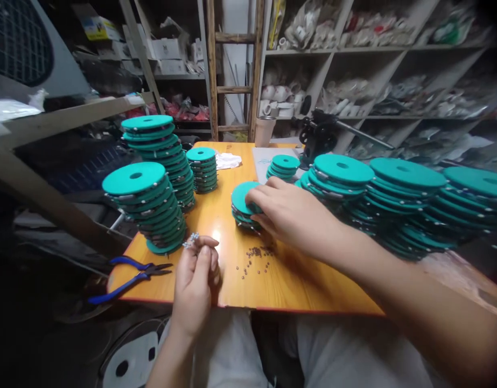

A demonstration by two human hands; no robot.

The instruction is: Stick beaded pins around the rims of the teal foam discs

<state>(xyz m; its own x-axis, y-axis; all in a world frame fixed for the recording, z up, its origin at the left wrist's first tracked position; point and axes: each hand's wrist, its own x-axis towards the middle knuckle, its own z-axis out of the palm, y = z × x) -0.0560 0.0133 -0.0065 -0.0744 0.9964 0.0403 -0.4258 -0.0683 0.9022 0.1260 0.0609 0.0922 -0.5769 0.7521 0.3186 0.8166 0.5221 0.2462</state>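
My right hand point(282, 207) grips the edge of a teal foam spool point(244, 196) on top of a short stack near the middle of the table. Its thumb and fingers close on the right side, partly hiding that edge. My left hand point(197, 272) is closed near the front edge, fingers pressed together. A small cluster of pale, shiny bits point(190, 240) pokes out above the left index finger; I cannot make out exactly what they are. Small brown beads point(255, 252) lie scattered on the wood between both hands, just in front of the short stack.
Blue-handled pliers point(141, 272) rest at the table's point(224, 291) front left corner. Tall spool stacks point(151, 210) rise at left, and more point(341, 172) line the right side. A black clamp-like device point(319, 137), a cup point(265, 131) and a white cloth point(228, 160) are at the back.
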